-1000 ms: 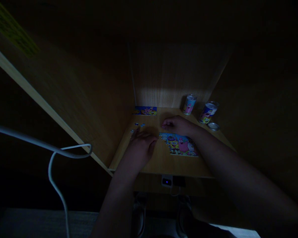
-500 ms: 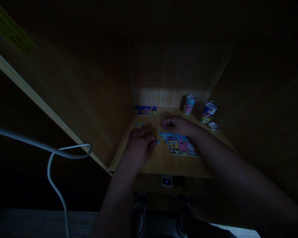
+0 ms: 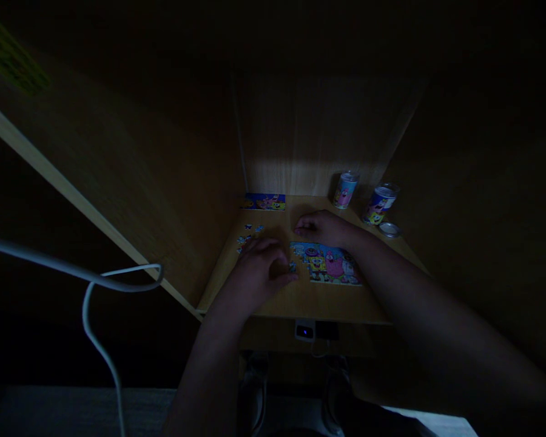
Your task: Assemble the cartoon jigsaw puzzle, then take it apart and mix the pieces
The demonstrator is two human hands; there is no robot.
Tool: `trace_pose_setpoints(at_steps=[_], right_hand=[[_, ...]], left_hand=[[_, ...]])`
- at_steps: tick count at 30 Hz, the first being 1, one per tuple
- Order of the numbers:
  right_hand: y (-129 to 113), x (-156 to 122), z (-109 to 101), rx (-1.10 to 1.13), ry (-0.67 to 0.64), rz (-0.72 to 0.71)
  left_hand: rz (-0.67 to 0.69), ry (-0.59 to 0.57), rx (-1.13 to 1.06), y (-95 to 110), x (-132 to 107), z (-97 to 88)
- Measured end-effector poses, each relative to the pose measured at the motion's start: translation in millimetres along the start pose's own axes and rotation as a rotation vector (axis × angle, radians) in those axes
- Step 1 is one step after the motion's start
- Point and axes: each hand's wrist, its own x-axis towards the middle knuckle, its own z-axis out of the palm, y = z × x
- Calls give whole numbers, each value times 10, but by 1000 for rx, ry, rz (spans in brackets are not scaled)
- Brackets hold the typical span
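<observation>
A partly built cartoon jigsaw puzzle (image 3: 328, 263) lies on a small wooden desk (image 3: 300, 297) in a dim booth. My left hand (image 3: 260, 269) rests at the puzzle's left edge, fingers pinched on a small blue puzzle piece (image 3: 292, 266). Curled, my right hand (image 3: 324, 227) sits on the desk just behind the puzzle's top edge; what it holds, if anything, is hidden. A few loose puzzle pieces (image 3: 248, 233) lie to the left of my left hand.
A printed reference picture (image 3: 265, 201) lies at the back left of the desk. Two cartoon tins (image 3: 344, 189) (image 3: 377, 206) stand at the back right, a round lid (image 3: 389, 229) beside them. Wooden walls enclose the desk. A white cable (image 3: 95, 285) hangs at left.
My left hand has slid right from the loose pieces to the puzzle's left edge, carrying a small piece. My right hand has stayed put.
</observation>
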Motion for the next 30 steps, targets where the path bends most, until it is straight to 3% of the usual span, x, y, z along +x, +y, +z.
trace_pose_setpoints(at_steps=[6,15,30], right_hand=[[-18,-3,-8,-2,1,0],[-15,-9,-3,21,24,1],[-31,-7,-8,0,29,-23]], left_hand=[[-5,-42,70,-3,-1,15],[-7,-6,67,187,66,123],[2,16,37,173,74,147]])
